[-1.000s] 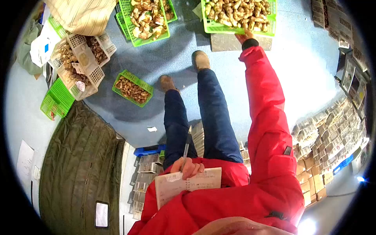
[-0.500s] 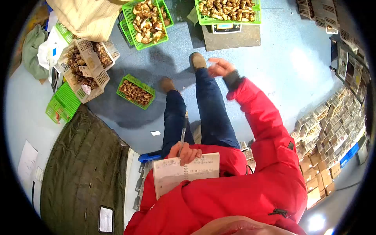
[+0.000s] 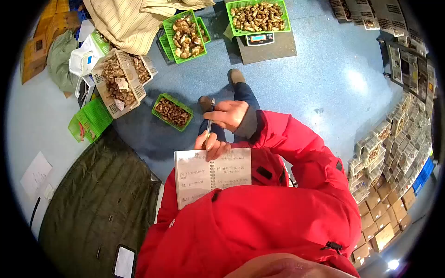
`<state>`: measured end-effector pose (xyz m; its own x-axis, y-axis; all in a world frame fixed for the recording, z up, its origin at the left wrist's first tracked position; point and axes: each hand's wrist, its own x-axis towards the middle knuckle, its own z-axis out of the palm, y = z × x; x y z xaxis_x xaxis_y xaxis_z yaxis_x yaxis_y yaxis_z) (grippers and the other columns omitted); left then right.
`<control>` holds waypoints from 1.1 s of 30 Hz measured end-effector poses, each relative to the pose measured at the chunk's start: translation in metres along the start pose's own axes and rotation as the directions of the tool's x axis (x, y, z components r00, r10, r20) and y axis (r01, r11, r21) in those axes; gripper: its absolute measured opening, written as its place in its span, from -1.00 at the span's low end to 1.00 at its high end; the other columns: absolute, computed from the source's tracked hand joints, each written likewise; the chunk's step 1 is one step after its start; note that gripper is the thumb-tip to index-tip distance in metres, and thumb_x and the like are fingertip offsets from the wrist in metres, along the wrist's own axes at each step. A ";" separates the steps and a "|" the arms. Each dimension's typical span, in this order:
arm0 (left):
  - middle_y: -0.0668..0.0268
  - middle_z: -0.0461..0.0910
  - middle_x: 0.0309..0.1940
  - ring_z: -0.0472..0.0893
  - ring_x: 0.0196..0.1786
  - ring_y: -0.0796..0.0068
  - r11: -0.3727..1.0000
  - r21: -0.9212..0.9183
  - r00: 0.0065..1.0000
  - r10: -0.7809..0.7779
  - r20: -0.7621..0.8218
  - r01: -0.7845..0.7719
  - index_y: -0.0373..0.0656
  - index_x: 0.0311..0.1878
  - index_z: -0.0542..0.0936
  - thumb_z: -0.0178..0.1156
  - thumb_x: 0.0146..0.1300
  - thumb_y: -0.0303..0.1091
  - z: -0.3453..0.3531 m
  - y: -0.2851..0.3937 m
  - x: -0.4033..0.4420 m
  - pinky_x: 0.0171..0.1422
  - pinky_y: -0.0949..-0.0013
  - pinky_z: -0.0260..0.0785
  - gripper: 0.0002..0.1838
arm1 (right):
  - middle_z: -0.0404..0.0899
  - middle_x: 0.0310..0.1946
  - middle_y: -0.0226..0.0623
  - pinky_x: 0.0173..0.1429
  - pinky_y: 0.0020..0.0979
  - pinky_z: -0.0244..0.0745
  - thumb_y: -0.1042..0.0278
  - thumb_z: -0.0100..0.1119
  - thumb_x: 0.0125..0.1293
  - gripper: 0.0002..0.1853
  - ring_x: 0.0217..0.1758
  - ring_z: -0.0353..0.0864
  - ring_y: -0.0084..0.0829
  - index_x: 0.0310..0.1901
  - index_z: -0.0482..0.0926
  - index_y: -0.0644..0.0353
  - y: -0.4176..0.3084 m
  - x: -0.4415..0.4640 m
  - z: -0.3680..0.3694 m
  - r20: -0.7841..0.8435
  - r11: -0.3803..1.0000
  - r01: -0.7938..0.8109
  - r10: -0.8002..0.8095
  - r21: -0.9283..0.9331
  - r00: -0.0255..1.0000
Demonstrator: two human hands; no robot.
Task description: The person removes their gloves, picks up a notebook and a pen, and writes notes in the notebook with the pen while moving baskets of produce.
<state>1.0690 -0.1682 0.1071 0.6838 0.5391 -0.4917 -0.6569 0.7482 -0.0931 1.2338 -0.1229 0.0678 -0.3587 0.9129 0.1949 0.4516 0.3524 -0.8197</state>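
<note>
An open spiral notebook point(image 3: 190, 173) with handwritten lines on both pages lies against my lap. My left hand point(image 3: 213, 146) is closed at its top edge, with the lower part of a pen point(image 3: 210, 124) between its fingers. From the right, my right hand point(image 3: 230, 115) reaches over and its fingers close on the pen's upper part. The pen stands roughly upright in the view, above the notebook. Beyond the hands, a small green basket of mushrooms point(image 3: 172, 111) sits on the floor.
A green crate of mushrooms point(image 3: 257, 17) rests on a scale point(image 3: 260, 39). Another green crate point(image 3: 189, 36) and white crates point(image 3: 121, 83) of mushrooms stand left of it. A dark quilted cover point(image 3: 92, 199) bears a phone point(image 3: 124, 262). Stacked crates and cartons point(image 3: 382, 204) line the right.
My right hand has come in from the right, above my knee, to the pen. My left hand stays at the notebook's top edge. The whole view has shifted somewhat.
</note>
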 end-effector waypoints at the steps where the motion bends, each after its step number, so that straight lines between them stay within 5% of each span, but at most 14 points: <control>1: 0.53 0.13 -0.89 0.12 -0.68 0.64 1.000 0.028 1.000 -0.011 0.026 0.011 0.04 -0.59 0.33 -0.48 0.42 -0.14 -0.001 0.000 0.000 -0.08 0.47 0.20 -0.51 | 0.40 -0.53 -0.38 -0.42 -0.34 0.42 0.37 0.26 -0.09 -0.66 -0.50 0.49 -0.32 -0.17 0.56 0.02 -0.003 0.001 0.000 -0.012 0.999 -0.005 0.004 -0.035 1.000; 12: 0.52 0.19 -0.88 0.15 -0.68 0.61 0.995 0.103 0.991 -0.017 0.130 0.004 0.05 -0.57 0.36 -0.51 0.42 -0.08 -0.002 -0.003 -0.001 -0.08 0.45 0.19 -0.48 | 0.41 -0.55 -0.34 -0.45 -0.31 0.46 0.26 0.21 -0.07 -0.81 -0.49 0.51 -0.30 -0.37 0.49 0.03 -0.015 0.005 0.006 -0.010 0.982 -0.006 0.004 -0.189 1.000; 21: 0.54 0.18 -0.87 0.15 -0.68 0.63 0.985 0.173 0.970 -0.044 0.240 0.002 0.06 -0.54 0.32 -0.53 0.42 -0.09 -0.009 0.003 0.001 -0.02 0.44 0.15 -0.51 | 0.41 -0.55 -0.34 -0.45 -0.30 0.46 0.29 0.20 -0.05 -0.82 -0.49 0.52 -0.29 -0.34 0.52 0.00 -0.025 0.012 -0.001 -0.005 0.970 -0.011 0.010 -0.242 1.000; 26: 0.51 0.15 -0.89 0.19 -0.69 0.60 0.970 0.239 0.985 -0.072 0.157 0.033 0.01 -0.57 0.32 -0.51 0.39 0.10 0.006 0.012 0.001 -0.04 0.43 0.21 -0.43 | 0.44 -0.54 -0.32 -0.45 -0.27 0.44 0.31 0.19 -0.05 -0.82 -0.47 0.54 -0.28 -0.32 0.54 -0.02 -0.028 0.019 -0.015 -0.031 0.945 -0.077 0.070 -0.317 0.997; 29: 0.55 0.19 -0.86 0.17 -0.65 0.64 0.976 0.212 0.967 -0.004 0.255 -0.052 0.00 -0.50 0.36 -0.54 0.41 0.05 0.014 0.020 -0.005 -0.05 0.48 0.16 -0.45 | 0.54 -0.46 -0.21 -0.36 -0.31 0.44 0.32 0.16 0.06 -0.83 -0.44 0.54 -0.22 -0.27 0.56 0.07 -0.029 0.019 -0.036 -0.216 0.978 -0.195 0.173 -0.081 0.961; 30: 0.55 0.18 -0.86 0.17 -0.65 0.64 0.985 0.154 0.964 0.030 0.263 -0.072 0.01 -0.52 0.35 -0.52 0.41 0.05 0.017 0.023 -0.008 -0.06 0.49 0.17 -0.45 | 0.57 -0.45 -0.23 -0.36 -0.41 0.44 0.31 0.10 0.20 -0.84 -0.47 0.55 -0.34 -0.26 0.57 0.16 -0.040 0.015 -0.045 -0.224 0.937 -0.269 0.318 0.223 0.921; 31: 0.56 0.17 -0.86 0.16 -0.65 0.64 0.991 0.096 0.960 0.068 0.271 -0.097 0.01 -0.53 0.34 -0.51 0.41 0.06 0.022 0.025 -0.013 -0.08 0.50 0.18 -0.46 | 0.58 -0.44 -0.28 -0.35 -0.48 0.44 0.19 -0.02 0.32 -0.72 -0.46 0.52 -0.47 -0.28 0.57 0.25 -0.061 0.013 -0.056 -0.121 0.759 -0.420 0.540 0.498 0.833; 32: 0.56 0.17 -0.85 0.17 -0.63 0.64 0.988 0.106 0.978 0.087 0.191 -0.109 0.02 -0.54 0.32 -0.48 0.42 0.05 0.038 0.029 -0.021 -0.06 0.50 0.18 -0.48 | 0.56 -0.44 -0.28 -0.35 -0.50 0.44 0.13 -0.09 0.35 -0.64 -0.45 0.51 -0.50 -0.28 0.56 0.29 -0.079 0.009 -0.065 -0.049 0.646 -0.447 0.599 0.619 0.799; 33: 0.55 0.16 -0.84 0.18 -0.62 0.64 0.984 0.114 0.944 0.092 0.317 -0.134 0.04 -0.56 0.30 -0.46 0.43 0.02 0.025 0.035 -0.020 -0.06 0.49 0.17 -0.50 | 0.55 -0.44 -0.29 -0.35 -0.51 0.45 0.06 -0.16 0.38 -0.56 -0.44 0.50 -0.53 -0.27 0.55 0.33 -0.095 0.003 -0.070 0.024 0.520 -0.462 0.645 0.718 0.763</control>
<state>1.0399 -0.1429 0.1357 0.6861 0.6999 -0.1986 -0.7018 0.7086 0.0728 1.2469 -0.1389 0.1843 -0.0018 0.9195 -0.3932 -0.1860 -0.3866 -0.9033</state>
